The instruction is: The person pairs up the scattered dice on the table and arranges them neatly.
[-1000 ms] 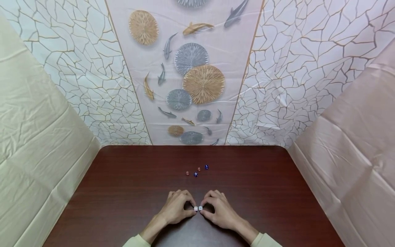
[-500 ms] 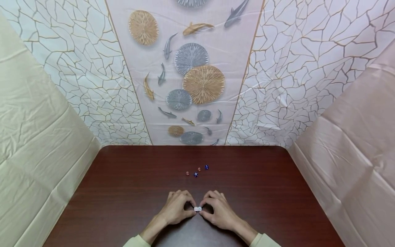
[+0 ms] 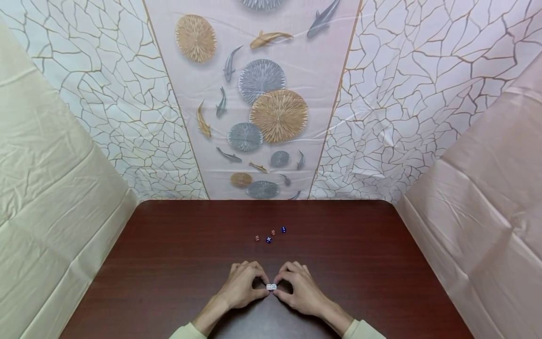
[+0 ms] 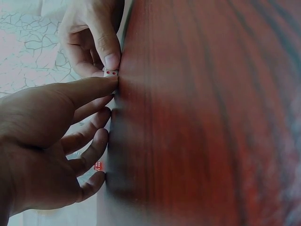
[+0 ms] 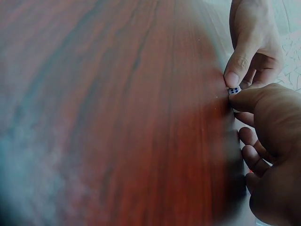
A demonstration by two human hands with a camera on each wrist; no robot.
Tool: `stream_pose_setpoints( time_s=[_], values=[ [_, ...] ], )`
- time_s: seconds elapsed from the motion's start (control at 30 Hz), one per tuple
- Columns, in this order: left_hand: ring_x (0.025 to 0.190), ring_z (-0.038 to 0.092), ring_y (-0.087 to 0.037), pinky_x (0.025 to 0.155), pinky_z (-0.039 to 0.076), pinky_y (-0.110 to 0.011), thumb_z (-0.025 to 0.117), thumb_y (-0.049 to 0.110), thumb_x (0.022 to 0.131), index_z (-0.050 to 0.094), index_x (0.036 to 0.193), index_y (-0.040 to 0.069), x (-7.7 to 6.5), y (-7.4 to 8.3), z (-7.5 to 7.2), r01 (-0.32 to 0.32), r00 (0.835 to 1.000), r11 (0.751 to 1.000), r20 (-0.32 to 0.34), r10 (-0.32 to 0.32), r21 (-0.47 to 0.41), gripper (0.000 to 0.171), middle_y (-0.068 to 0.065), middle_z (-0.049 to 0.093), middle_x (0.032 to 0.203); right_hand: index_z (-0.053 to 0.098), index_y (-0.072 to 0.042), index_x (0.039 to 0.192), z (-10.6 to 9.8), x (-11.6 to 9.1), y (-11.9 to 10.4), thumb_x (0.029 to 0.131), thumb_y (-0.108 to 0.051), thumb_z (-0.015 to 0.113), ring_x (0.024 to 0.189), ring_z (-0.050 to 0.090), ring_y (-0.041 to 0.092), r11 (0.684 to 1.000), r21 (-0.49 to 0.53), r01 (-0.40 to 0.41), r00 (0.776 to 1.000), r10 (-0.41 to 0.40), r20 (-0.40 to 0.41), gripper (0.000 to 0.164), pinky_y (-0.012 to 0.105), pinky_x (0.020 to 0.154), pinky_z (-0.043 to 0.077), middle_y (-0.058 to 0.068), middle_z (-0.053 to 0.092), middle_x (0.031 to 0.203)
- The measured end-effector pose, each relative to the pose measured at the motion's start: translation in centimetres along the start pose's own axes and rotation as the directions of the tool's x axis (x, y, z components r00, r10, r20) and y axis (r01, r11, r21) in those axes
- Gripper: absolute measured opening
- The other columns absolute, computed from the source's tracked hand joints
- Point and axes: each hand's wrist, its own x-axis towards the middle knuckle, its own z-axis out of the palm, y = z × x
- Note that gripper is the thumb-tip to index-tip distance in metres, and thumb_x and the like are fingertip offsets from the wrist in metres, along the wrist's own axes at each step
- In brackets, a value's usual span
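Side by side and touching, as far as my head view lets me judge, a small white cube die with red dots [image 3: 268,287] and a small white cube die with blue dots [image 3: 274,286] sit midway between the left and right edges of the dark reddish-brown wood-grained table [image 3: 203,254], well back from its far edge; I cannot tell whether they rest on it or are held just above. I see the left hand [image 3: 243,285] pinching the red-dotted die between thumb and index finger, and the right hand [image 3: 301,288] pinching the blue-dotted one in the same way. My left wrist view shows that hand's other fingers bent and slightly spread. Beyond the hands, toward the far edge, I have four more dice grouped near one another: a red die at the left of the group [image 3: 257,238], a blue die with white dots [image 3: 268,240], a second red die [image 3: 273,232] and, rightmost, a second blue die [image 3: 283,230]. Pale yellow sleeves [image 3: 189,331] cover both forearms. Past the far edge hangs a white cloth printed with fish and round leaves [image 3: 296,70], and plain drapes [image 3: 478,207] flank the left and right edges.
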Motion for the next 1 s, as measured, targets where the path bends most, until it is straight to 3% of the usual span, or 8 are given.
stream_pose_setpoints(
  time_s=[0.47,1.0],
  values=[
    [0.101,0.067,-0.011,0.098,0.044,-0.049,0.099,0.031,0.086,0.086,0.095,0.028,-0.03,0.04,0.02,0.01,1.0,1.0,-0.002,-0.011,-0.011,0.017,0.013,0.078,0.103,0.083,-0.023,0.103,-0.11,0.03,-0.12,0.089,-0.019,0.096,0.102,0.056,0.004,1.0,-0.003,-0.011,1.0,0.011,0.008,0.019,0.033,0.092,0.042,-0.008,0.069,0.108],
    [0.108,0.07,-0.015,0.1,0.045,-0.051,0.103,0.033,0.08,0.087,0.105,0.025,-0.09,0.09,-0.21,0.001,1.0,1.0,0.023,-0.001,-0.008,0.031,0.011,0.079,0.109,0.083,-0.022,0.104,-0.1,0.09,-0.09,0.09,-0.02,0.096,0.103,0.056,0.004,0.999,-0.005,-0.037,0.999,0.037,0.027,0.019,0.033,0.093,0.042,-0.007,0.07,0.109]
  ],
)
